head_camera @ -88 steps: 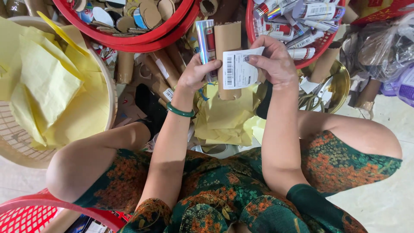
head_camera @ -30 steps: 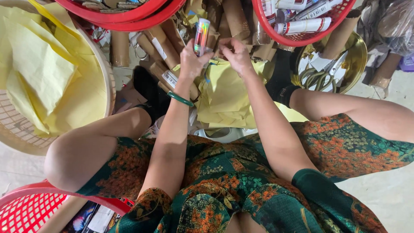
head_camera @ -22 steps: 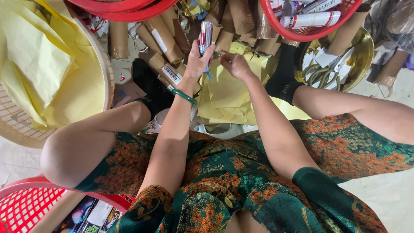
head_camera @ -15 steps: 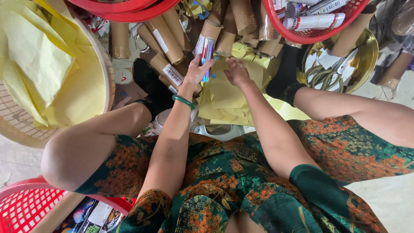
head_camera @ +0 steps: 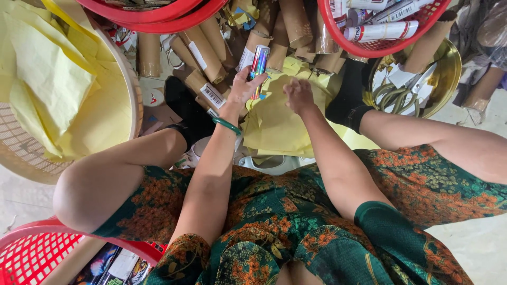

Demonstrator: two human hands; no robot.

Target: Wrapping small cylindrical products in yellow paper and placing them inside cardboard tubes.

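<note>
The left hand (head_camera: pixel 242 91) grips a slim, glossy, likely light and slippery multicoloured tube (head_camera: pixel 258 64) at its lower end, while the right hand (head_camera: pixel 299 95) rests half-curled, holding nothing, on soft yellow paper (head_camera: pixel 277 126).

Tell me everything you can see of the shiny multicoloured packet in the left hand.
The multicoloured packet is a slim, oblong, glossy pack, likely foil or plastic, with lengthwise stripes of red, blue, green and silver. It stands nearly upright in the picture, its far end among the brown cardboard tubes. The left hand grips its near end from the left side, above the yellow paper sheets. Its contents cannot be seen.
</note>
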